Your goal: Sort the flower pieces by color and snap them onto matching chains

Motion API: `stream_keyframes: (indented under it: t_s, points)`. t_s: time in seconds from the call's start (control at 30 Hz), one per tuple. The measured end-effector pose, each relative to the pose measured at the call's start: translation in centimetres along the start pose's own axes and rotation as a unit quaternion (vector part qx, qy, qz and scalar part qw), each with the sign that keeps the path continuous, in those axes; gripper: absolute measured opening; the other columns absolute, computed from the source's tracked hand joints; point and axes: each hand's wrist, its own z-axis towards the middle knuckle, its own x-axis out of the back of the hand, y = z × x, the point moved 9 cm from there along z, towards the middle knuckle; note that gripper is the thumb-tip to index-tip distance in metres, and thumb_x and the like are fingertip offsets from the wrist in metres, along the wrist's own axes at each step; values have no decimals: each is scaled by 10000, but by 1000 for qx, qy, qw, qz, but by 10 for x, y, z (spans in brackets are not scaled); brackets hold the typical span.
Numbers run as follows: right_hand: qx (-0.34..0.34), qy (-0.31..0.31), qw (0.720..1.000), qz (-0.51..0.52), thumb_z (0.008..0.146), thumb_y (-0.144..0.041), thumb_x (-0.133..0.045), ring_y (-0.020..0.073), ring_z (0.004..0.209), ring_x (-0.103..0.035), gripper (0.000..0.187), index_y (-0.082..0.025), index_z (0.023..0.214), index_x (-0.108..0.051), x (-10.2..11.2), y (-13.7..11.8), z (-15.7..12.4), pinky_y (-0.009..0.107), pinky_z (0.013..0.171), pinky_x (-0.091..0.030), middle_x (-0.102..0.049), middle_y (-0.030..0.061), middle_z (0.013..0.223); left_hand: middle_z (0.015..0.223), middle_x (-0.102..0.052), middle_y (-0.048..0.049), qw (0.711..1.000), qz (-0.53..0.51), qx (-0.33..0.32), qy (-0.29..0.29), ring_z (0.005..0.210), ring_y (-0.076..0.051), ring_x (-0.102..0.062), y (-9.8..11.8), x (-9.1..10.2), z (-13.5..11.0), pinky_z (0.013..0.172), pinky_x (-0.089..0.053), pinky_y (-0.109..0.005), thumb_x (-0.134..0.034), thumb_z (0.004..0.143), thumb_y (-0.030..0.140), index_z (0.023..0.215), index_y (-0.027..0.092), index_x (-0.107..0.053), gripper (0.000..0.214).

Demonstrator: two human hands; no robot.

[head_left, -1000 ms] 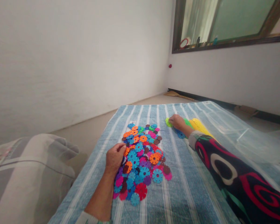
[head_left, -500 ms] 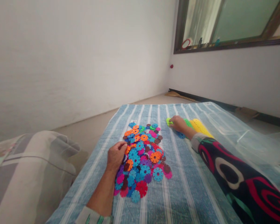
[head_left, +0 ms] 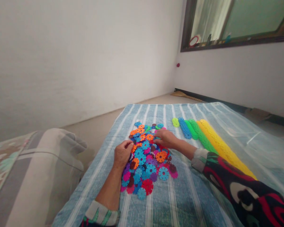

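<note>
A heap of flower-shaped plastic discs [head_left: 150, 169] in blue, orange, red, purple, pink and brown lies on the striped cloth [head_left: 191, 201]. At its left edge rests my left hand [head_left: 123, 154], thumb and fingers pinched together; whatever is between them is hidden. My right hand [head_left: 166, 138] reaches over the upper right of the heap, fingers apart and touching discs. Rows of overlapping discs lie to the right: a short lime one [head_left: 175, 122], a blue one [head_left: 185, 128], two green ones [head_left: 202, 135] and a long yellow one [head_left: 223, 146], partly behind my right sleeve.
A clear plastic container [head_left: 257, 138] stands at the table's right side. To the left is a cloth-covered piece [head_left: 49, 164], its form unclear. A wall [head_left: 85, 56] and a window [head_left: 246, 22] are beyond the table.
My right hand has moved left from the lime discs to the heap, leaving the lime row on the cloth. My left hand stays at the heap's left edge. The view has shifted slightly.
</note>
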Motion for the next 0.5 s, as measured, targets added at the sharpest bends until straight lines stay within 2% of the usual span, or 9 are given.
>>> stream_keyframes:
  t_s: [0.07, 0.17, 0.33, 0.5]
  points:
    - [40, 9, 998, 37, 896, -405, -569, 169, 896, -551, 239, -192, 916, -676, -6, -30, -1, 251, 737, -365, -641, 45, 898, 793, -728, -14, 1000, -3, 2, 0, 756, -188, -653, 0, 0, 0, 756, -495, -265, -535, 702, 424, 816, 177, -706, 321]
    - [51, 31, 996, 61, 881, -427, -585, 173, 880, -531, 265, -174, 918, -657, -13, -57, -6, 270, 745, -362, -612, 54, 904, 785, -725, -12, 1000, -8, -3, -2, 750, -184, -651, 1, 0, 0, 752, -495, -263, -536, 698, 417, 802, 180, -702, 307]
    - [35, 49, 997, 50, 857, -420, -618, 189, 891, -500, 244, -180, 893, -642, -22, -79, -25, 302, 767, -356, -571, 58, 928, 782, -722, -11, 1000, -22, -5, -6, 743, -177, -649, 2, -2, -2, 755, -495, -262, -536, 698, 412, 802, 182, -696, 299]
    - [43, 58, 996, 45, 859, -399, -617, 205, 951, -482, 216, -195, 929, -628, -23, -92, -42, 321, 799, -354, -561, 69, 1013, 770, -719, -16, 1000, -26, -3, -5, 723, -175, -648, 5, -1, -3, 746, -495, -262, -533, 705, 394, 789, 179, -694, 281]
